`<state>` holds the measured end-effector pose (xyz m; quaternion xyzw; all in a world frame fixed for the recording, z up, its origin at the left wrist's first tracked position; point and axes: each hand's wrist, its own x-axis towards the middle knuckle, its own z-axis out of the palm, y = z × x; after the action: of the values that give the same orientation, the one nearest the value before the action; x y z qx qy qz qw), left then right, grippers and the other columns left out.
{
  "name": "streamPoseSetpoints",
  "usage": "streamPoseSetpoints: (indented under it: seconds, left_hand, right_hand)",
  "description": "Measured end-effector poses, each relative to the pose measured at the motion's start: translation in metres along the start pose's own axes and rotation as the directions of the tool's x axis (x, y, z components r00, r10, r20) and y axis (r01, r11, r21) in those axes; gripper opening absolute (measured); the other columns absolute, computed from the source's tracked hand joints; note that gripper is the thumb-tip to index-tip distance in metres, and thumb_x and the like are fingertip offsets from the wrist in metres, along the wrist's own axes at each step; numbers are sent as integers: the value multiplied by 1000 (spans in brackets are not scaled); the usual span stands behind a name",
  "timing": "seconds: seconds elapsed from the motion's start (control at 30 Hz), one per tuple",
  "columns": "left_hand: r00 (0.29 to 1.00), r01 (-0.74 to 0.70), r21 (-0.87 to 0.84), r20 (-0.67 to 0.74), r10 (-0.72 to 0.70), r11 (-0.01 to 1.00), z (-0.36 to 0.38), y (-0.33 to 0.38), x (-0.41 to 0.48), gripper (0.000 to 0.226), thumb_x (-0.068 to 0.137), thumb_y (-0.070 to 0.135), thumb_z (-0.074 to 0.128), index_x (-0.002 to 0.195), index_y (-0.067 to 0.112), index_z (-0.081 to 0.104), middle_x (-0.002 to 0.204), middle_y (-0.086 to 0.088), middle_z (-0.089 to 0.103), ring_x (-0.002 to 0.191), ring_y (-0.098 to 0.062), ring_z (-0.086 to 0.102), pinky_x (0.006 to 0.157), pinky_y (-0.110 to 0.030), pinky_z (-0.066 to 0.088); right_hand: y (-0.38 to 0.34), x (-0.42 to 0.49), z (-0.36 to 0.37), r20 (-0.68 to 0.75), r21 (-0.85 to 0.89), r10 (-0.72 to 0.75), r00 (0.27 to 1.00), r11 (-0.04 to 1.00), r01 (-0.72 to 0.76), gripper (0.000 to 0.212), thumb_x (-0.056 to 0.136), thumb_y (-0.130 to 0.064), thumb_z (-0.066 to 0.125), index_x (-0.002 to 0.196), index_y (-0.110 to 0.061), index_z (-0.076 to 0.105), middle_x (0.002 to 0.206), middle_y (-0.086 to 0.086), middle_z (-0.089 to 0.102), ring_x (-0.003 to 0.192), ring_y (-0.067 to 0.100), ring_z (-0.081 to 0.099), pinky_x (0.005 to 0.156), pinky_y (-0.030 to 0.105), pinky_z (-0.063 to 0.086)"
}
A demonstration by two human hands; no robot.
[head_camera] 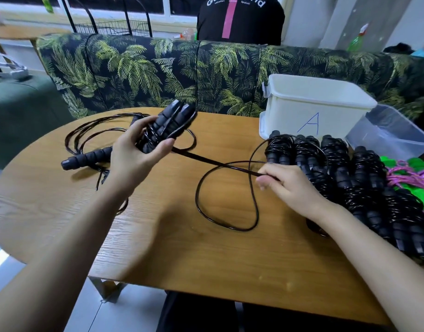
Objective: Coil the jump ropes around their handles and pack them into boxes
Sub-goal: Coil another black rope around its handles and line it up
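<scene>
Approx. mid-task, I'd judge. A pile of wound ropes lies centre-right to lower right, none seen boxed yet. White box marked A, top looks closed, sits upper right w/ a clear box beside it; contents can't be told. A loose rope waits centre-left, and green ropes at the right edge.

Rope in work: few turns on, much cord slack in a loop on the table mid-frame.

Left hand, raised centre-left, fingers curled round paired handles, ends up-right. Right hand, centre-right, pinches the cord btwn thumb & fingers; the cord runs taut to the handles. Hands well apart.
</scene>
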<state>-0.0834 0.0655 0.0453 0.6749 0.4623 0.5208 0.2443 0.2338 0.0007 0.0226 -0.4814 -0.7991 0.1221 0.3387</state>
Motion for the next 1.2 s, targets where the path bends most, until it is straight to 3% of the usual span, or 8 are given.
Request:
streamPoseSetpoints:
  seconds: [0.17,0.37,0.5,0.6,0.67,0.8,1.0,1.2]
  left_hand:
    - [987,-75,-47,136,81,996,-2,-1,-7,60,72,49,74,127,32,57,114,15,68,108,-10,65,99,-44,52]
    - [886,-270,14,395,243,963,-5,14,-18,83,66,51,80,139,26,50,126,5,67,120,-10,61,104,-47,48]
    - [752,-551,278,573,325,787,7,38,-28,100,63,74,66,148,37,27,131,23,61,118,-5,61,93,-31,53]
    - [733,-613,493,647,211,617,24,42,-34,117,61,89,39,153,33,-5,133,13,62,114,-18,64,79,-34,56]
    - [762,-594,620,638,112,513,34,41,-36,122,61,93,30,154,29,-15,127,4,66,109,-19,64,73,-31,50]
    - [842,-489,762,540,0,424,50,45,-37,120,73,82,53,158,21,-6,112,-4,66,100,-23,66,65,-29,37]
    - [960,-239,830,279,-2,504,48,43,-24,105,67,83,56,151,25,28,104,-5,71,97,-30,68,66,-33,41]
    - [970,-245,751,199,143,614,44,42,-28,112,50,88,52,144,28,48,118,1,71,104,-27,67,67,-30,38]
  right_hand:
    - [3,13,-13,145,240,267,953,925,-295,27,97,-28,59,76,-14,68,50,-4,52,45,13,46,56,20,43]
    - [7,46,-19,198,352,415,888,815,-460,33,95,-32,62,73,-8,66,46,-3,41,40,11,37,66,25,54]
    - [-4,69,-10,145,291,419,896,848,-444,40,95,-33,64,77,2,66,48,-4,41,38,8,38,58,11,44]
    - [-22,85,-6,68,231,397,915,886,-401,35,96,-35,63,72,-9,67,43,-11,44,39,7,40,66,23,48]
    - [-38,90,-3,19,226,348,937,912,-343,33,96,-34,63,68,-17,66,43,-12,45,40,7,42,64,29,48]
    - [-72,82,1,-3,220,255,967,943,-248,31,94,-34,66,68,-17,69,43,-10,49,41,4,42,56,28,41]
    - [-88,38,16,-4,261,236,972,938,-227,31,96,-26,64,65,-25,70,43,-12,51,48,7,52,57,29,39]
    - [-87,11,17,73,338,284,956,895,-292,28,99,-18,59,78,-15,76,70,-9,73,42,9,49,68,24,52]
